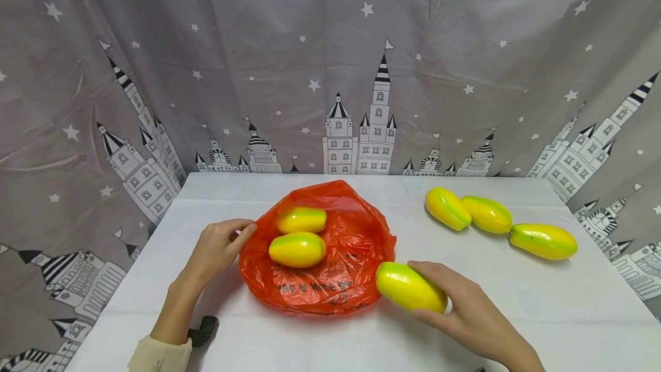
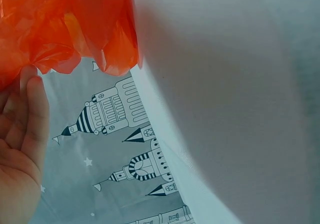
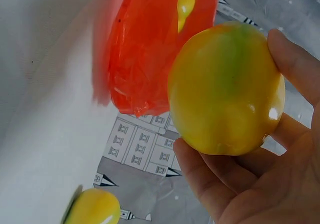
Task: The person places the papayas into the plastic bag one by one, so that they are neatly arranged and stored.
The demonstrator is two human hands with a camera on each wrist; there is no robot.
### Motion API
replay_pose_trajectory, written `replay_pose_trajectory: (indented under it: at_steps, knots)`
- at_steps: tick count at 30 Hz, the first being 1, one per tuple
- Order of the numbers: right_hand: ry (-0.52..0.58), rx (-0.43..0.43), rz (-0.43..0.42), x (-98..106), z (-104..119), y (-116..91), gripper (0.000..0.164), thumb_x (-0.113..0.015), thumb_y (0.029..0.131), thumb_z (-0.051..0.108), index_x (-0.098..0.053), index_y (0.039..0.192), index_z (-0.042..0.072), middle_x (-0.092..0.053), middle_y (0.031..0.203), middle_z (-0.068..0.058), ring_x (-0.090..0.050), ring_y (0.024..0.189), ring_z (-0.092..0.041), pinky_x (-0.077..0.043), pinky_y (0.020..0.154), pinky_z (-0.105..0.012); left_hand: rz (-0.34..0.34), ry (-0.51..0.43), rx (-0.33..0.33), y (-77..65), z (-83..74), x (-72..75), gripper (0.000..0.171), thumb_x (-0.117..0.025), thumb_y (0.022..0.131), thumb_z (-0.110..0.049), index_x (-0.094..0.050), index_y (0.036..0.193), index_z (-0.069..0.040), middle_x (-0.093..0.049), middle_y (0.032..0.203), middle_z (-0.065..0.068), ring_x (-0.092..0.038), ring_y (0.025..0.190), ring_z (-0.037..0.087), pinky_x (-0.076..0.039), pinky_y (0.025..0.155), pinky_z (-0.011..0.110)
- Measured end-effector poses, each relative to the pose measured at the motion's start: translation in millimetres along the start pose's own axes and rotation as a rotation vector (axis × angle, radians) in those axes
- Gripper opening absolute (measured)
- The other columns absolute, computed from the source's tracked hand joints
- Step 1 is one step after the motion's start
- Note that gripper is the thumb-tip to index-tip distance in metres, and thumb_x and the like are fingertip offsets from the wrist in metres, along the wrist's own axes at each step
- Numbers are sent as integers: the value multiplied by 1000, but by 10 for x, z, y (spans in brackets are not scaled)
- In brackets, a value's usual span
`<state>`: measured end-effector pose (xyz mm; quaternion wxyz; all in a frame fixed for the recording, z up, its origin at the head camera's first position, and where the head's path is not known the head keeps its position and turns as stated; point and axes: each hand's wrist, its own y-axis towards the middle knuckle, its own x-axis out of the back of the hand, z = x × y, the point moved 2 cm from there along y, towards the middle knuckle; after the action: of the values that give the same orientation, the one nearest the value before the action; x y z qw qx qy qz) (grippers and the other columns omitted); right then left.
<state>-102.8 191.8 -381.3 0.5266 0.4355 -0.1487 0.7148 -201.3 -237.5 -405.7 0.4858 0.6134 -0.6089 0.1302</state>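
A red plastic bag [image 1: 356,228] lies on the table with its mouth wide and dark print inside. Two oblong yellow-green fruits, one nearer [image 1: 296,250] and one farther [image 1: 302,220], rest in its left part. My left hand [image 1: 219,248] pinches the bag's left rim; its fingertips meet the red plastic in the left wrist view. In my right hand [image 1: 459,309] is another oblong yellow-green fruit [image 1: 410,287], gripped between thumb and fingers. This fruit overlaps the bag's right rim in the head view. The right wrist view shows it [image 3: 227,89] large, with the fingers around its far end.
Three more yellow-green fruits, left [image 1: 447,209], middle [image 1: 486,214] and right [image 1: 543,241], lie in a row at the back right of the white table [image 1: 516,297]. Behind the table hangs a grey curtain [image 1: 439,45] printed with castles and stars.
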Motion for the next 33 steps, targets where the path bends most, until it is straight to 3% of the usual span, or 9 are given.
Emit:
replay_pose_trajectory:
  at_steps: [11,18,25,33]
  knots:
    - [29,52,51,-52,84,142,61,-78,83,41,-53,138,32,-55,131,21,-56,112,-4,-50,96,-35,-8,-11,-18,8,7,-1,17,-66,94,-10,-74,104,1,-73,97,14,-68,78,25,-58,69,43]
    - [57,79,78,-139,133,219,58,-70,88,49,-52,140,30,-56,131,17,-56,113,-8,-49,96,-39,-13,-12,-20,2,18,-6,16,-67,94,-9,-75,103,1,-73,96,13,-68,78,24,-58,69,41]
    - [58,104,62,-153,188,284,60,-77,86,38,-52,140,28,-57,132,14,-57,113,-9,-50,96,-40,-8,-12,-20,14,11,-19,16,-67,94,-9,-75,103,1,-73,97,13,-68,79,25,-58,70,43]
    - [99,90,93,-180,247,390,60,-71,88,48,-52,140,26,-57,130,15,-56,111,-8,-50,96,-39,-7,-12,-9,8,2,-5,17,-67,94,-10,-74,104,2,-73,97,15,-69,79,26,-58,70,44]
